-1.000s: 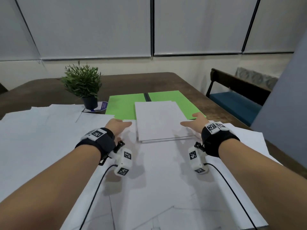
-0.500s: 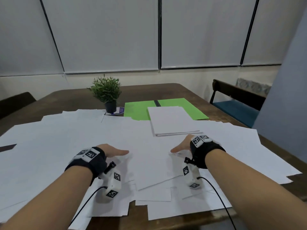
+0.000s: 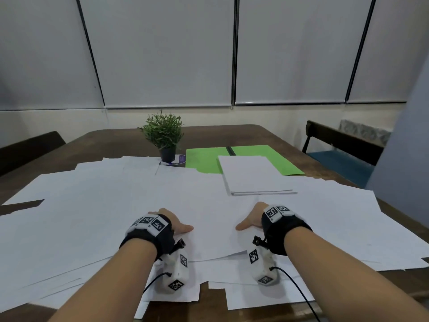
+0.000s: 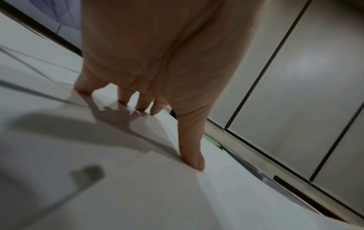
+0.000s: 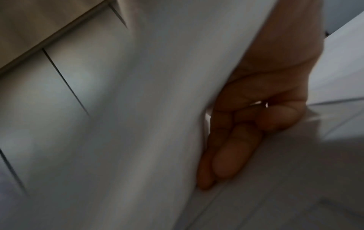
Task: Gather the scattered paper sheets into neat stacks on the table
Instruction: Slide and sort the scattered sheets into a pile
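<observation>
Loose white paper sheets point(image 3: 139, 205) lie overlapping across the near half of the brown table point(image 3: 232, 135). One neat white stack point(image 3: 253, 175) rests at the back right, partly on a green folder point(image 3: 204, 159). My left hand point(image 3: 178, 225) sits on the sheets near the front edge; in the left wrist view its spread fingertips point(image 4: 141, 107) and thumb press down on the paper point(image 4: 138, 194). My right hand point(image 3: 251, 218) is a little to the right. In the right wrist view its fingers point(image 5: 236, 147) lie under a raised sheet point(image 5: 147, 124), and the thumb is hidden behind it.
A small potted plant point(image 3: 163, 135) stands at the back on a round coaster. Right of the table is a dark bench with a blue seat point(image 3: 343, 163). A dark chair back point(image 3: 27, 149) shows at the far left. Some sheets overhang the table's near edge point(image 3: 209, 307).
Both hands have drawn back from the sides of the neat stack to the loose sheets near the front edge. The view has pulled back and risen.
</observation>
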Available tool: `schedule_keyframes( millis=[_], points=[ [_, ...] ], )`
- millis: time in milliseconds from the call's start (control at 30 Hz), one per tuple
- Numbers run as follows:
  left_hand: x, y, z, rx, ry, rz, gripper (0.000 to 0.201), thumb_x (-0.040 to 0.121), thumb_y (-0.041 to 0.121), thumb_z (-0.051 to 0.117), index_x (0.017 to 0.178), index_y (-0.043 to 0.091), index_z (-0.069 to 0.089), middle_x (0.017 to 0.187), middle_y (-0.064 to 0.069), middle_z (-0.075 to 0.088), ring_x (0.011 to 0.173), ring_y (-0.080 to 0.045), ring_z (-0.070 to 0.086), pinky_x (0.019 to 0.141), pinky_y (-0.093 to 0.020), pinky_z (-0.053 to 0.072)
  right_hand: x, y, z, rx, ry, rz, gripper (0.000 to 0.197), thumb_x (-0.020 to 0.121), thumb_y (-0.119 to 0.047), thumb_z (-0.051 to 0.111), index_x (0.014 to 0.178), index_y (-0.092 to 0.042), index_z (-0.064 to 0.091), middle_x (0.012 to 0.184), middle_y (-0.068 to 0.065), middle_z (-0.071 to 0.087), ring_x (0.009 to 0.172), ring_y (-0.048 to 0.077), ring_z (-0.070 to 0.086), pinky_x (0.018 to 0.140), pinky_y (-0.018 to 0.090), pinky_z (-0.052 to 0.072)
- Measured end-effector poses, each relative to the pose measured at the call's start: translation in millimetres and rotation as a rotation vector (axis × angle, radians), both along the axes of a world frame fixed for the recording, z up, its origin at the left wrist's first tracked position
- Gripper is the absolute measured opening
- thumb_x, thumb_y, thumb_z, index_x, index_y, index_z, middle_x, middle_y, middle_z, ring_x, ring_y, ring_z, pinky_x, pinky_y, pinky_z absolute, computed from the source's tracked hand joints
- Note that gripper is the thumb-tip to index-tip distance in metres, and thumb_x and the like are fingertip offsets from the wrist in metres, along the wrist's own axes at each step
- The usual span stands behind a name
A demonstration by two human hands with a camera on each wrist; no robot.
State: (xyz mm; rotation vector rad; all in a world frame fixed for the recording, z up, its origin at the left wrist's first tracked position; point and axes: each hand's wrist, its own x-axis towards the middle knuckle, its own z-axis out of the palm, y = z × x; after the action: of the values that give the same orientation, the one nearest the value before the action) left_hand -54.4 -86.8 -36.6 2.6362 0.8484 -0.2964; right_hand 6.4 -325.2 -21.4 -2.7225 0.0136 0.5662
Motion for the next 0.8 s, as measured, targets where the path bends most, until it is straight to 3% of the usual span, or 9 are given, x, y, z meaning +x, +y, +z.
schedule_keyframes(
  millis=[67, 133, 233, 333, 400, 500, 633, 700, 800],
  points=[
    [-4, 5, 4, -0.028, -0.006, -0.029, 0.089, 0.072, 0.065, 0.068, 0.136, 0.007, 0.045, 0.138, -0.008, 0.050, 0.127, -0.026, 0.048, 0.105, -0.032, 0.040, -3, 7, -2, 0.003, -0.007, 0.018, 0.059, 0.051, -0.056, 0.086, 0.090, -0.017, 0.065, 0.097, 0.004, 0.070, 0.092, 0.028, 0.064, 0.092, 0.038, 0.051],
    [-13, 10, 15, -0.066, -0.018, -0.064, 0.078, 0.077, 0.053, 0.070, 0.133, 0.004, 0.048, 0.134, -0.008, 0.055, 0.122, -0.024, 0.052, 0.096, -0.025, 0.042, -5, 15, -5, 0.014, -0.005, 0.050, 0.069, 0.040, -0.061, 0.084, 0.091, -0.018, 0.067, 0.095, 0.003, 0.071, 0.091, 0.028, 0.065, 0.091, 0.040, 0.051],
    [-24, 25, 29, -0.177, -0.097, -0.012, 0.069, 0.078, 0.049, 0.071, 0.124, 0.001, 0.051, 0.122, -0.011, 0.060, 0.114, -0.026, 0.056, 0.082, -0.025, 0.041, -15, 34, -3, 0.037, 0.011, 0.109, 0.069, 0.048, -0.059, 0.084, 0.101, -0.018, 0.066, 0.106, 0.003, 0.069, 0.098, 0.027, 0.064, 0.095, 0.040, 0.049],
    [-30, 44, 25, -0.473, -0.192, 0.129, 0.046, 0.073, 0.041, 0.079, 0.089, 0.004, 0.057, 0.078, -0.011, 0.055, 0.072, -0.027, 0.056, 0.064, -0.028, 0.043, -25, 53, 2, 0.055, -0.017, 0.110, 0.080, 0.060, -0.057, 0.081, 0.122, -0.012, 0.058, 0.123, 0.008, 0.063, 0.110, 0.030, 0.059, 0.099, 0.040, 0.046],
    [-37, 52, 18, -0.744, -0.239, 0.253, 0.035, 0.073, 0.021, 0.082, 0.076, 0.000, 0.055, 0.066, -0.011, 0.050, 0.057, -0.025, 0.049, 0.057, -0.031, 0.043, -28, 63, 5, 0.051, -0.044, 0.094, 0.078, 0.067, -0.055, 0.078, 0.127, -0.012, 0.054, 0.128, 0.009, 0.059, 0.114, 0.031, 0.057, 0.097, 0.037, 0.046],
    [-43, 57, 11, -0.783, -0.254, 0.291, 0.033, 0.077, 0.013, 0.078, 0.064, 0.000, 0.051, 0.045, -0.008, 0.046, 0.036, -0.022, 0.043, 0.051, -0.029, 0.040, -27, 67, 6, -0.016, -0.093, 0.082, 0.073, 0.066, -0.059, 0.074, 0.124, -0.019, 0.057, 0.129, 0.010, 0.057, 0.114, 0.031, 0.056, 0.095, 0.038, 0.046],
    [-34, 63, 7, -0.663, -0.211, 0.247, 0.035, 0.073, 0.014, 0.081, 0.081, -0.005, 0.054, 0.056, -0.012, 0.047, 0.048, -0.024, 0.045, 0.054, -0.032, 0.044, -29, 62, 2, -0.069, -0.119, 0.058, 0.057, 0.074, -0.053, 0.069, 0.120, -0.022, 0.056, 0.130, 0.012, 0.047, 0.115, 0.031, 0.050, 0.083, 0.035, 0.039],
    [-30, 66, 6, -0.578, -0.170, 0.186, 0.034, 0.075, 0.016, 0.080, 0.090, -0.003, 0.056, 0.067, -0.015, 0.055, 0.062, -0.027, 0.053, 0.062, -0.032, 0.046, -25, 62, 1, -0.064, -0.126, 0.040, 0.047, 0.073, -0.049, 0.069, 0.108, -0.021, 0.057, 0.127, 0.011, 0.050, 0.103, 0.029, 0.054, 0.078, 0.032, 0.039],
    [-34, 66, 11, -0.469, -0.226, 0.195, 0.032, 0.086, 0.015, 0.068, 0.113, -0.001, 0.060, 0.110, -0.021, 0.063, 0.094, -0.028, 0.060, 0.056, -0.022, 0.045, -20, 68, 0, 0.010, -0.073, 0.021, 0.040, 0.062, -0.045, 0.075, 0.081, -0.015, 0.056, 0.104, 0.008, 0.065, 0.090, 0.026, 0.061, 0.081, 0.031, 0.049]
  ],
)
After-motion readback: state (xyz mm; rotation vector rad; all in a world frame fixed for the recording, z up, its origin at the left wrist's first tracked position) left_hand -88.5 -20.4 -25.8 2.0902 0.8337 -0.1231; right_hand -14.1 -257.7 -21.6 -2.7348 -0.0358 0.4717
